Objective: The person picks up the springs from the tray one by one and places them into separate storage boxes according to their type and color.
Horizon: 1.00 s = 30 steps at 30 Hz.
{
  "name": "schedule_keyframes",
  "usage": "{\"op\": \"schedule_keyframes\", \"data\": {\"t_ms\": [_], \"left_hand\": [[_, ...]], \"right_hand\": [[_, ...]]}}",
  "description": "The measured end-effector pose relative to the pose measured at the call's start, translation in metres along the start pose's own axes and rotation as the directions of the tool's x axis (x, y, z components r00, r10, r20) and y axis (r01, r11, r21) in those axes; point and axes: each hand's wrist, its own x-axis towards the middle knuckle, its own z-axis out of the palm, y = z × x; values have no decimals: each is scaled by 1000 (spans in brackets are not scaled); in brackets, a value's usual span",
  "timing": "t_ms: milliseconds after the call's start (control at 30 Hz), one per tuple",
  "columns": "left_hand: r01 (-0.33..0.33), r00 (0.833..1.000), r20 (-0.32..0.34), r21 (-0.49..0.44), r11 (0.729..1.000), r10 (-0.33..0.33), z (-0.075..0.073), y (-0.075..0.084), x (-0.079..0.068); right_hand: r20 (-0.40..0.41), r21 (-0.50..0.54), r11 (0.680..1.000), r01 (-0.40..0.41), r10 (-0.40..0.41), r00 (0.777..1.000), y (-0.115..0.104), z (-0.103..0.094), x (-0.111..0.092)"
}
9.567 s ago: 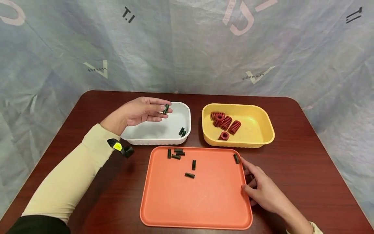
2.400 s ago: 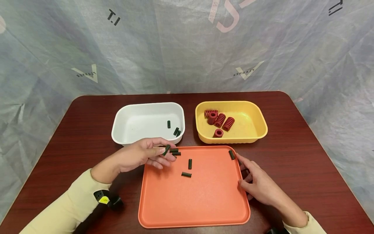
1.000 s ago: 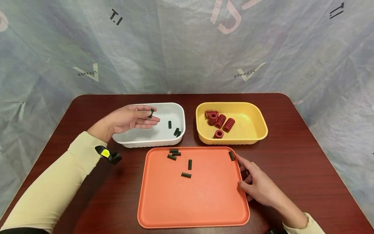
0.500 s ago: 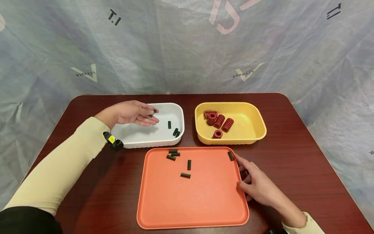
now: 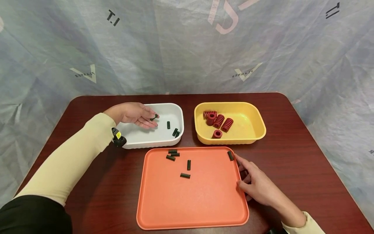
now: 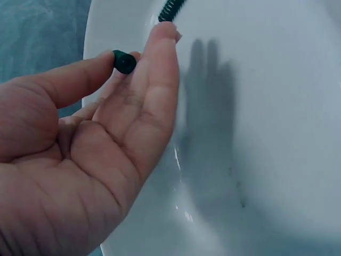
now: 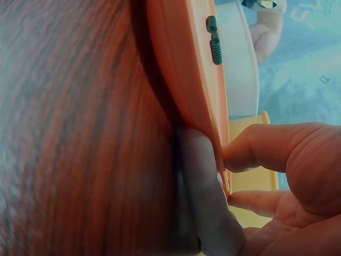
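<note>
My left hand [image 5: 135,113] is over the white bin [image 5: 152,143], pinching a small dark green spring [image 6: 124,62] between thumb and fingers. Three more green springs lie in that bin, one of them a spring [image 5: 168,125] standing apart from the other two. My right hand [image 5: 257,183] grips the right edge of the orange tray [image 5: 193,201]; in the right wrist view its thumb and fingers sit on both sides of the rim. Several green springs lie on the tray: a cluster [image 5: 173,154] near the far left, two mid-tray, and one spring [image 5: 230,156] by the right hand.
A yellow bin [image 5: 248,139] stands right of the white one, with several thicker red springs [image 5: 218,121] in its left part. Both bins sit behind the tray on a dark red wooden table [image 5: 298,156]. A grey printed cloth [image 5: 175,48] hangs behind the table.
A third green spring has come into the white bin. My left hand took another from the tray's far left, carried it over the bin and lowered slightly. The right hand kept its place.
</note>
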Motion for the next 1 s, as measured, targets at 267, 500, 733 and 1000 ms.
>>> {"op": "schedule_keyframes", "data": {"t_ms": [267,500,733,1000], "left_hand": [[36,999,2,60,998,-36,-2,1,7],[54,998,4,65,996,-55,-2,0,9],[41,999,14,60,997,-42,-2,-1,9],[-31,998,49,17,999,30,11,6,-1]], "right_hand": [[-2,-16,1000,-6,6,1000,0,-1,0],[-7,-3,1000,-13,13,1000,1,0,0],[-9,4,1000,-14,14,1000,2,0,0],[-6,-20,1000,-13,13,1000,1,-1,0]]}}
